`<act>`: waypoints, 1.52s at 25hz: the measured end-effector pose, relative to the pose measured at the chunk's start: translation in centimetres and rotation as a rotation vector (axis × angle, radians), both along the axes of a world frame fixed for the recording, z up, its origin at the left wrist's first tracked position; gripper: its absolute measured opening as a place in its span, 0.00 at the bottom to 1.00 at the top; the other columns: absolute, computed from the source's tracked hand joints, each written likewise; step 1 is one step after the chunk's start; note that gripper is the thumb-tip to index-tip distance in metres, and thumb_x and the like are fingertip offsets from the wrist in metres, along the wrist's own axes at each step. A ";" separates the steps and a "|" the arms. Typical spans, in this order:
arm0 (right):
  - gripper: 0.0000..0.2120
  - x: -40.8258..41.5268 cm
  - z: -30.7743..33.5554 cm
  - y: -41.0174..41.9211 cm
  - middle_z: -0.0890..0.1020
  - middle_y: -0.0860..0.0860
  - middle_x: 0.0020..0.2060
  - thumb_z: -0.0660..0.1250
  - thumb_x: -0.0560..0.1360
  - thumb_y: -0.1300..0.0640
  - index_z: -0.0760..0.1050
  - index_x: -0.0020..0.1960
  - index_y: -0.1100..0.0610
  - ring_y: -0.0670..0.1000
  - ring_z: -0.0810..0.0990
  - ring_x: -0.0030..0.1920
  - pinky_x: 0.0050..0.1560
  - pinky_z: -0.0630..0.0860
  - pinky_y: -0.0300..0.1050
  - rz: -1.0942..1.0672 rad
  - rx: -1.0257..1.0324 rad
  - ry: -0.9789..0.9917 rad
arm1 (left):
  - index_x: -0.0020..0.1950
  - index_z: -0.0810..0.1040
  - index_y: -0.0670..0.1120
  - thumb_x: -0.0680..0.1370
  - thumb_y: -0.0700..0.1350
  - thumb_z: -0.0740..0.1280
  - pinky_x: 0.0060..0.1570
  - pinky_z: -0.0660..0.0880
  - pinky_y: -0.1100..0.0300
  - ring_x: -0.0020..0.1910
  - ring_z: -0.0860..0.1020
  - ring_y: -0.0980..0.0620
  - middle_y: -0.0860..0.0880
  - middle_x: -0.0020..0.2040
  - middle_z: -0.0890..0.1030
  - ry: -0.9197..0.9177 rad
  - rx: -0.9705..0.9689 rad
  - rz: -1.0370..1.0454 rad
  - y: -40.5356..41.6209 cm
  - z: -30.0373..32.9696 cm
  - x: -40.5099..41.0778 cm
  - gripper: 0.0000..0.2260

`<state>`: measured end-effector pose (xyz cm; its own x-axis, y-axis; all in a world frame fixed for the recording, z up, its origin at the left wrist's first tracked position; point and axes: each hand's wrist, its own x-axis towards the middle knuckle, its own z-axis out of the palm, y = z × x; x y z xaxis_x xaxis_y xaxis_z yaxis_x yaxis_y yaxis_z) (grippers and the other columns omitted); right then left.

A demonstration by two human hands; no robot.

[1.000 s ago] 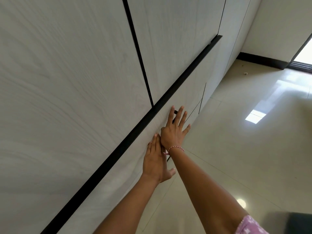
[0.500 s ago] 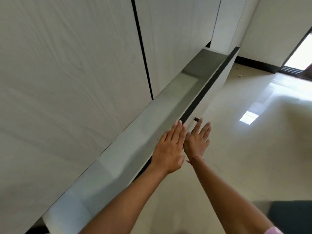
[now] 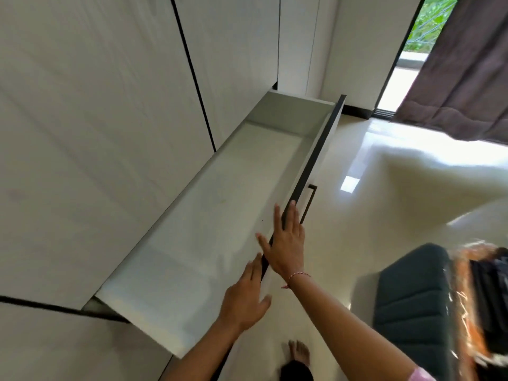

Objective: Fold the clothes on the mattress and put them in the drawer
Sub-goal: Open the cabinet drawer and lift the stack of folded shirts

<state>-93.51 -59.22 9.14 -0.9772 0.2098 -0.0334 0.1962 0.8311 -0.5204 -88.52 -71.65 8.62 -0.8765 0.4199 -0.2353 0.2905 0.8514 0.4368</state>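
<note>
A long white drawer (image 3: 220, 215) with a black top edge and a black handle (image 3: 310, 200) stands pulled far out of the white wardrobe. Nothing lies inside it. My right hand (image 3: 286, 243) lies flat with straight fingers over the drawer's front edge. Just below it, my left hand (image 3: 244, 295) rests with relaxed fingers against the same front panel. The corner of the dark green mattress (image 3: 412, 298) shows at the lower right, with orange and dark clothes (image 3: 483, 298) blurred at the frame's edge.
White wardrobe doors (image 3: 96, 133) fill the left. Glossy cream floor tiles (image 3: 357, 229) spread to the right, with my bare foot (image 3: 298, 353) below. A brown curtain (image 3: 461, 78) hangs beside a bright doorway (image 3: 406, 59) at the top right.
The drawer went from closed to far out of the wardrobe. Both hands moved back with its front edge. The view has swung right, bringing in the mattress, clothes and curtain.
</note>
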 end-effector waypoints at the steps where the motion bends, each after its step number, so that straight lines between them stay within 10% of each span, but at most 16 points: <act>1: 0.42 1.7 0.1 -1.0 0.25 0.55 0.71 0.55 0.78 0.39 0.23 0.71 0.48 0.55 0.26 0.72 0.71 0.33 0.54 0.012 0.026 -0.048 | 0.77 0.37 0.48 0.80 0.56 0.59 0.73 0.50 0.61 0.77 0.51 0.52 0.51 0.79 0.45 -0.003 -0.030 -0.059 -1.3 -0.2 2.0 0.37; 6: 0.38 7.1 -0.3 -0.9 0.25 0.53 0.70 0.53 0.79 0.59 0.25 0.71 0.49 0.54 0.24 0.70 0.73 0.42 0.65 -0.161 -0.065 -0.168 | 0.78 0.46 0.41 0.73 0.61 0.55 0.72 0.48 0.50 0.73 0.63 0.45 0.41 0.72 0.68 0.141 -0.156 -0.132 0.3 -1.6 6.6 0.41; 17: 0.38 14.9 -1.0 7.6 0.29 0.54 0.72 0.54 0.78 0.59 0.26 0.71 0.46 0.51 0.18 0.67 0.63 0.21 0.57 -0.199 0.143 -0.117 | 0.72 0.60 0.41 0.73 0.60 0.54 0.72 0.47 0.45 0.71 0.65 0.41 0.38 0.69 0.71 0.241 -0.109 -0.195 9.6 -2.8 14.7 0.33; 23: 0.37 16.2 0.0 8.9 0.27 0.56 0.72 0.55 0.80 0.54 0.29 0.75 0.50 0.56 0.25 0.71 0.72 0.35 0.66 -0.137 0.125 -0.225 | 0.70 0.69 0.38 0.71 0.59 0.58 0.72 0.46 0.45 0.70 0.67 0.40 0.37 0.70 0.69 0.369 -0.178 -0.249 10.8 -4.2 15.6 0.34; 29: 0.33 23.4 -0.7 11.4 0.30 0.54 0.73 0.40 0.77 0.37 0.28 0.73 0.49 0.55 0.27 0.71 0.71 0.34 0.59 -0.348 0.105 -0.217 | 0.77 0.46 0.39 0.73 0.54 0.67 0.72 0.40 0.40 0.76 0.45 0.39 0.37 0.76 0.51 0.607 -0.365 -0.444 11.9 -3.5 17.0 0.44; 34: 0.35 39.3 -3.9 17.6 0.61 0.61 0.74 0.48 0.75 0.37 0.56 0.76 0.56 0.60 0.62 0.73 0.63 0.66 0.67 -0.580 0.109 -0.304 | 0.77 0.48 0.40 0.76 0.66 0.54 0.71 0.39 0.39 0.76 0.42 0.42 0.37 0.77 0.45 0.085 -0.255 -0.474 17.8 -4.1 29.9 0.41; 38: 0.40 54.4 -6.2 23.4 0.44 0.58 0.77 0.42 0.74 0.30 0.38 0.76 0.54 0.56 0.42 0.76 0.71 0.49 0.67 -0.690 0.157 -0.468 | 0.78 0.40 0.43 0.74 0.69 0.57 0.72 0.39 0.42 0.77 0.40 0.47 0.43 0.78 0.39 -0.574 -0.128 -0.356 22.1 -6.7 41.8 0.45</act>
